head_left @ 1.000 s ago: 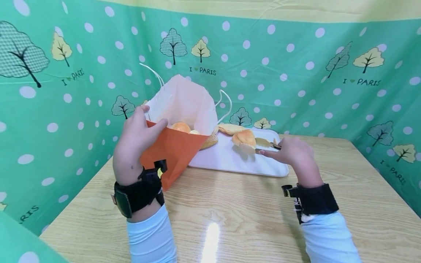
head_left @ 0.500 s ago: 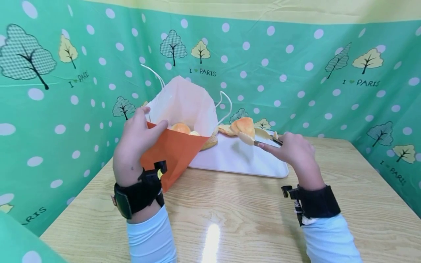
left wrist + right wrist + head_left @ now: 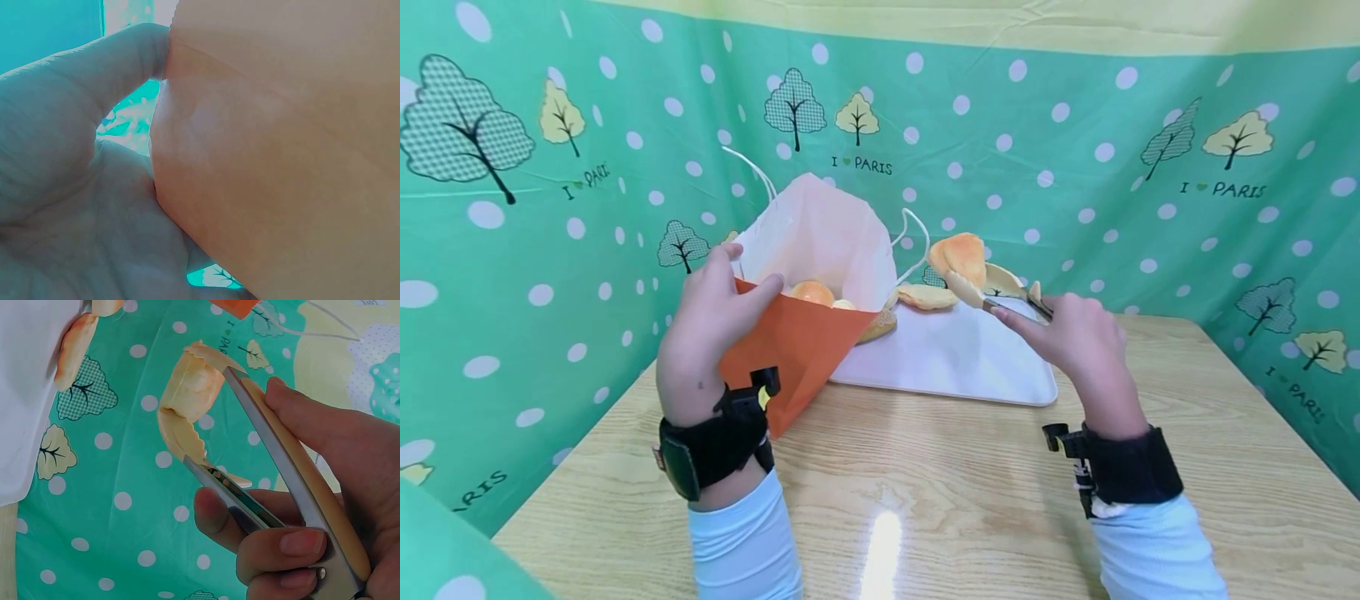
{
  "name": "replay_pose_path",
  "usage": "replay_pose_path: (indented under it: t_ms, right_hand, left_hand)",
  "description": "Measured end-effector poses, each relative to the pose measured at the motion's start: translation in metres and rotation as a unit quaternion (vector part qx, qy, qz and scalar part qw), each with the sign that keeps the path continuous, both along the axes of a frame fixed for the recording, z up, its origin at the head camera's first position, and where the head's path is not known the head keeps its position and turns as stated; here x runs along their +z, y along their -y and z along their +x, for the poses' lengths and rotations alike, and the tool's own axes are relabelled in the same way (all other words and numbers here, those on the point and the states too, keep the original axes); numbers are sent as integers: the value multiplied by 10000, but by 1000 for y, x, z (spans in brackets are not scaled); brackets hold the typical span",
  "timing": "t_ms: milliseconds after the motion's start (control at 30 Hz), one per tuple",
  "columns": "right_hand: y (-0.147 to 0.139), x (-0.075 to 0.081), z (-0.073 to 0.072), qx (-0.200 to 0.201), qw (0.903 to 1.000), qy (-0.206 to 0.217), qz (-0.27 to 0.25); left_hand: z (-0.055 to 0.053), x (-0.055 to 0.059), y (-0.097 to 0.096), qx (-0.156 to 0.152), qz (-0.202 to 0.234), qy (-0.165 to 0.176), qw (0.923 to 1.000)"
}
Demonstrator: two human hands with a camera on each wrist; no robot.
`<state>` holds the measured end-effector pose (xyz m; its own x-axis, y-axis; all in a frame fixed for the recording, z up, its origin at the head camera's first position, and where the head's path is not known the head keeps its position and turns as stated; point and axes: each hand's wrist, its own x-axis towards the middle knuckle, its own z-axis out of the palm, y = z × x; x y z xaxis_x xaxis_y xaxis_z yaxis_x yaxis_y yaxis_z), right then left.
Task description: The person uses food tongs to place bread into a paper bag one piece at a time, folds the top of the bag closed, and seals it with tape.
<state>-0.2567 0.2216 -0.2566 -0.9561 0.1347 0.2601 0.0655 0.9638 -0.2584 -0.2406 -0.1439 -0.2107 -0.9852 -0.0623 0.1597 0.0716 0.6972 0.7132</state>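
An orange paper bag (image 3: 797, 350) with a pale inside leans open towards me, with a round bun (image 3: 812, 292) showing in its mouth. My left hand (image 3: 715, 308) holds the bag's left edge between thumb and fingers; the left wrist view shows the paper (image 3: 269, 156) up close. With my right hand (image 3: 1082, 333) I grip a pair of tongs (image 3: 281, 450), metal with cream-coloured tips. Pinched in those tips is a golden piece of bread (image 3: 958, 258), raised above the white tray (image 3: 955, 367). On the tray lie a flat bread (image 3: 927, 296) and a seeded bread (image 3: 878, 326), partly behind the bag.
The wooden table (image 3: 925, 467) stretches in front of the tray and to its right. A green dotted curtain (image 3: 1037, 167) closes off the back and both sides. White string handles (image 3: 913, 250) stick up from the bag's rim.
My right hand has lifted the bread in the tongs up off the tray, above the flat bread. The left hand and the bag have stayed in place.
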Motion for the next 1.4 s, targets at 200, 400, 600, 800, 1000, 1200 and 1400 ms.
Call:
replay_pose_path:
  t_ms: [200,400,600,800,1000,1200,1400]
  right_hand:
    - [2,5,3,26,9999,-153,-1]
    - [5,7,7,-44,9986,-526,-54]
    - [8,11,12,7,9964,-850,-6]
    - [9,14,13,46,9933,-1155,-59]
    - [11,18,17,8,9891,-1437,-314]
    - [12,22,22,12,9890,-1420,-411]
    - [15,24,26,25,9860,-1594,-490]
  left_hand:
    - [-1,-1,1,-38,-32,-27,10000]
    - [-4,-2,1,-32,-39,-8,10000]
    - [-4,-2,1,-39,-26,-6,10000]
    - [-3,-2,1,-47,-32,-5,10000]
    - [-3,-1,0,-52,-27,-12,10000]
    - [-3,-2,0,-68,-40,-26,10000]
    - [-4,-4,-1,-89,-11,-20,10000]
